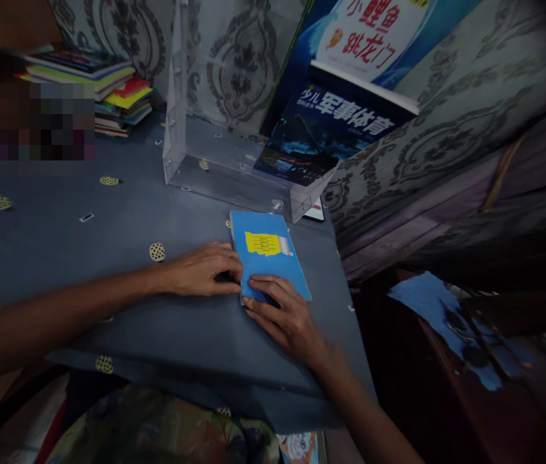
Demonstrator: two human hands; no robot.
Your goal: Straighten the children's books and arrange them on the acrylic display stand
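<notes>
A blue book (268, 222) with a yellow printed patch on its cover lies closed on the grey-blue cloth of the table. My left hand (208, 269) is at the book's left edge, fingers bent and thumb apart below them; its fingertips meet the edge there. Across the near part of the cover rests my right hand (285, 316), its fingers stretched out and slightly bent on the book. Just beyond the book stands a clear acrylic rack (234, 187). A dark blue book (302, 145) with large white Chinese characters leans upright in the rack's right part.
Behind that book rises another blue book (364, 38) with red characters. A stack of books (118, 96) sits at the back left. Part of a phone-like device (315, 211) shows behind the rack's right end. Right of the table edge is a dark red surface (440, 374) with blue cloth.
</notes>
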